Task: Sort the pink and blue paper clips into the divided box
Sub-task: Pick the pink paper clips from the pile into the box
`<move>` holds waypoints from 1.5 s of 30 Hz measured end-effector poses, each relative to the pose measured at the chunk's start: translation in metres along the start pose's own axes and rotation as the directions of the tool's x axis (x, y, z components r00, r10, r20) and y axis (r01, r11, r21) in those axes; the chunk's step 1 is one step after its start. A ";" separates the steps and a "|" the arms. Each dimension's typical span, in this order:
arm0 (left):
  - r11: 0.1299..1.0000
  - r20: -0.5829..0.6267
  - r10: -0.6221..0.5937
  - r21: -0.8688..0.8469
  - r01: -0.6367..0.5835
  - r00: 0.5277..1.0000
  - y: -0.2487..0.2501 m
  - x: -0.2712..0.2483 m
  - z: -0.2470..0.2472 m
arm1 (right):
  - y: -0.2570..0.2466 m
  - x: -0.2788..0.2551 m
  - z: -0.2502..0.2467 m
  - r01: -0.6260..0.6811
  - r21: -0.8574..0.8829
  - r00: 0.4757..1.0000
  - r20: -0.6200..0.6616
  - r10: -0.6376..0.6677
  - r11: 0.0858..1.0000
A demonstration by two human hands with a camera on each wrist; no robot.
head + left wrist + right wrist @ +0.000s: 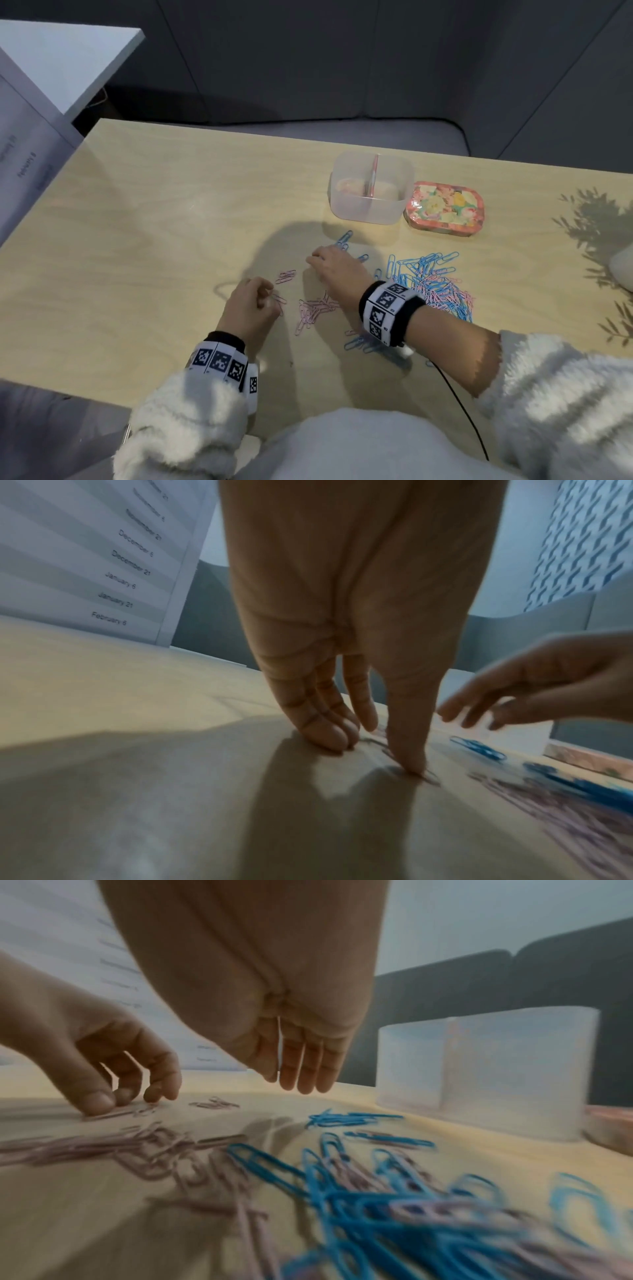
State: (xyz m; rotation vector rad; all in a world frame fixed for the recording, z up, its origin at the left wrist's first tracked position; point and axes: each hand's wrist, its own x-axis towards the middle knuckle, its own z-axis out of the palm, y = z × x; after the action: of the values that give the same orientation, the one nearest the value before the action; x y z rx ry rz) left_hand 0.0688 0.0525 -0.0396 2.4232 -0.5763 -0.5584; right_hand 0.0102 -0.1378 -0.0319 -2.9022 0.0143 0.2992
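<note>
Under my left hand (248, 305), fingertips press a pink clip (279, 298) flat on the table (154, 222); my right hand (334, 270) hovers slack over blue clips (344, 240). Light, springy, tangling wire: I'd pinch each by its loop.

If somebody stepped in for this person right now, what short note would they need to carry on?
Left hand: fingertips pressing on a pink clip on the table, nothing lifted.
Right hand: open, hovering low over a few blue clips near the divided box.
Pink clips lie mostly gathered between the hands; a mixed pile lies to the right.
The patterned lid lies beside the box.
Done: partial separation by colour on the table.
Left: finish the mixed pile, then fill the two compartments.
</note>
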 end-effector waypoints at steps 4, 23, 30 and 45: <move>1.000 -0.032 -0.010 -0.005 0.010 0.999 0.010 -0.001 0.007 | -0.026 0.017 0.011 0.143 -0.025 0.988 0.054 -0.142 0.989; 0.977 0.192 0.201 0.033 -0.211 0.961 0.041 -0.006 0.035 | 0.015 -0.053 0.010 -0.085 0.151 0.996 -0.015 0.088 0.985; 0.965 0.134 0.178 0.172 -0.199 0.975 0.021 -0.007 0.026 | 0.007 -0.043 0.011 -0.012 0.146 1.000 -0.018 0.014 0.989; 0.960 0.164 0.214 0.148 -0.239 0.963 0.028 -0.005 0.030 | 0.033 -0.063 0.011 -0.074 0.142 0.968 -0.228 0.105 0.987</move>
State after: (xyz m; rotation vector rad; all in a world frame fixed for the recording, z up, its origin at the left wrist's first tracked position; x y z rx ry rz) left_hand 0.0416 0.0215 -0.0432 2.4376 -0.9856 -0.6140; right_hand -0.0546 -0.1688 -0.0366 -2.7906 0.1976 -0.0325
